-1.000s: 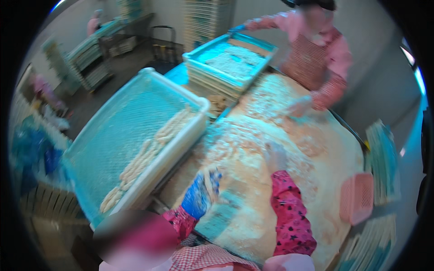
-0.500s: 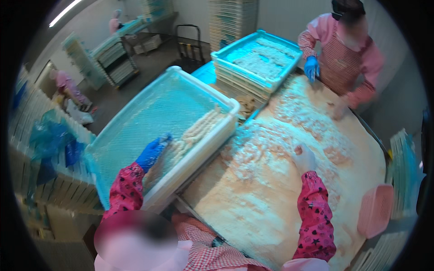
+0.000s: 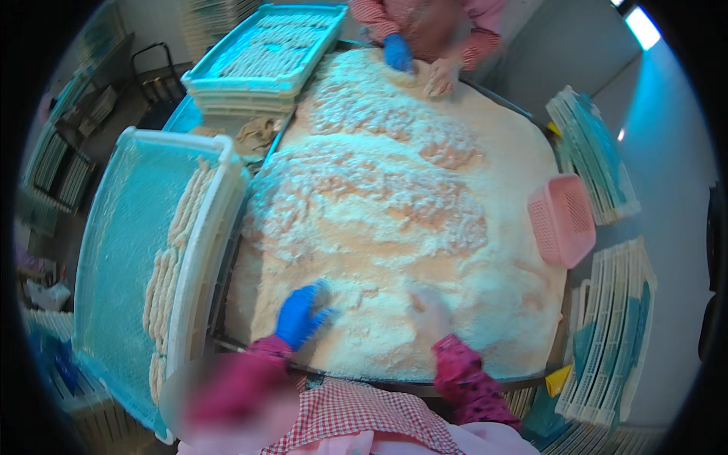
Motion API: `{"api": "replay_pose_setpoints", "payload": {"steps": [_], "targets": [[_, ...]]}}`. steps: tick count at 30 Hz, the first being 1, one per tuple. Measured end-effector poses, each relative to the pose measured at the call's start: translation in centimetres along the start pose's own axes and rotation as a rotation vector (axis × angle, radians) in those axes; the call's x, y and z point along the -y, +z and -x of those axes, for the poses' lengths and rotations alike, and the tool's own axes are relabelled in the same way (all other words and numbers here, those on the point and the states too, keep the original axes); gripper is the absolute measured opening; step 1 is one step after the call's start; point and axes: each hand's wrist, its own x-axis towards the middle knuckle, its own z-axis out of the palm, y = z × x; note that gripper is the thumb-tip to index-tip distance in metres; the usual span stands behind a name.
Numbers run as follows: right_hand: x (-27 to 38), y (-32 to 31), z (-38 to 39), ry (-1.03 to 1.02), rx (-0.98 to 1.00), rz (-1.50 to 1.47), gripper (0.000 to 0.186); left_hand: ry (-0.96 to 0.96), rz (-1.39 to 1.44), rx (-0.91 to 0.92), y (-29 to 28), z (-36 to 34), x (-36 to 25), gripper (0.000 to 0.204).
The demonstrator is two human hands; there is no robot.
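My left hand, in a blue glove, is at the near left of a table covered in pale powdery crumbs. Its fingers are apart, with nothing visible in them. To its right, low over the same crumbs, is my right hand in a whitish glove, its fingers smeared by motion. Beyond both hands lies a wide heap of pinkish, powder-dusted meat pieces. Left of the table, a white-rimmed tray with a turquoise mesh bottom carries coated strips lined up along its right side.
Across the table a person's blue-gloved hand and paler hand work in the crumbs. Stacked trays stand at the far left. A pink basket sits at the right edge, beside upright white trays.
My view has swung right. My left hand has left the tray for the crumbs at the table's near side; my right hand has drawn back from the meat heap toward me.
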Motion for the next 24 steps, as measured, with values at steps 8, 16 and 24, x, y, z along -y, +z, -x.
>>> {"api": "replay_pose_setpoints", "payload": {"steps": [8, 16, 24], "targets": [[0.5, -2.6, -9.4, -0.051, -0.464, 0.108, 0.028, 0.252, -0.021, 0.234, 9.9, -3.7, -5.8, 0.036], [0.5, -1.5, -18.6, 0.030, -0.377, 0.168, 0.018, -0.183, 0.374, 0.098, 5.7, -3.3, -4.0, 0.031], [2.6, -4.3, -8.4, -0.323, 0.104, 0.175, 0.035, -0.233, 0.380, 0.213, 1.4, -2.6, -4.0, 0.037]]}}
